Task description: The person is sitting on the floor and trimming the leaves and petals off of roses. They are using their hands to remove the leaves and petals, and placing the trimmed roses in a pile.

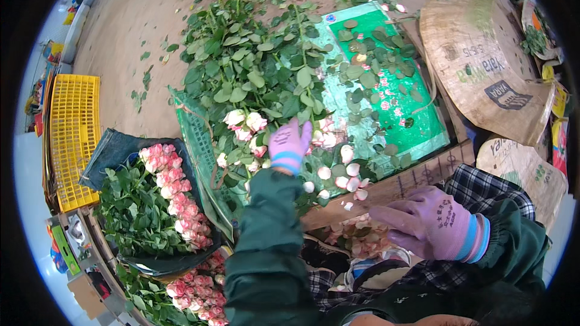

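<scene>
A heap of cut roses with long leafy stems lies before me on green plastic sheeting. My left hand, in a pink knit glove with a blue-striped cuff, reaches among the white-pink rose heads at the near end of the heap; its fingertips are partly hidden by blooms and leaves, so its grip is unclear. My right hand, gloved alike, hovers over the near edge of a wooden board, fingers extended and holding no flower. Loose petals lie between the hands, on the sheeting.
Bundled pink roses rest in a dark wrap at the left, with more roses below. A yellow plastic crate stands beyond. Woven sacks lie at the right. Fallen petals and my shoes are below the board.
</scene>
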Motion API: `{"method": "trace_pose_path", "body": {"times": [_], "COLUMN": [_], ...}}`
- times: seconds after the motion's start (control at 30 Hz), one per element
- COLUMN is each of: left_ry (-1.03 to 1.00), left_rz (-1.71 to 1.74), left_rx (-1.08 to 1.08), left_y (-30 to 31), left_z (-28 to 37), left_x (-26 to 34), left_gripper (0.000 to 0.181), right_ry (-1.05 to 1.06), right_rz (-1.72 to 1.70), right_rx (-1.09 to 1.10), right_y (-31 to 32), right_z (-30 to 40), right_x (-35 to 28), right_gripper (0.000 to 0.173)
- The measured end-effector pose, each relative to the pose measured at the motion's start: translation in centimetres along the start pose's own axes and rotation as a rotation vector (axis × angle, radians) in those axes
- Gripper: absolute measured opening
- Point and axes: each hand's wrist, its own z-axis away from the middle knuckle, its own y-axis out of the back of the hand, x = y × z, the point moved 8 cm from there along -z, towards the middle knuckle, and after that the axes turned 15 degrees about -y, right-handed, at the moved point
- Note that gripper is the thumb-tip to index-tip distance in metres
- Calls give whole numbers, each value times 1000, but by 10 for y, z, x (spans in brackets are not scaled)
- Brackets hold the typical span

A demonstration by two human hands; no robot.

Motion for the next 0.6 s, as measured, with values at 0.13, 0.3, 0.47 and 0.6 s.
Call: {"method": "trace_pose_path", "body": {"times": [0.13, 0.3, 0.47, 0.6], "left_ry": [367, 325, 370, 428], "left_rz": [-46, 120, 1092, 1306], "left_rx": [-210, -129, 136, 104], "left_y": [-76, -76, -47, -7], "left_z": [-18, -21, 0, 26], "left_x": [-4, 5, 2, 18], "left_gripper": [64, 52, 37, 42], "right_ry": [-8, 33, 92, 129], "right_rz": [14, 59, 19, 25], "right_rx": [-4, 52, 76, 153], "right_y": [3, 5, 14, 13], "right_z": [20, 51, 73, 84], "right_x": [-3, 5, 4, 5], "right_gripper": [46, 53, 49, 40]}}
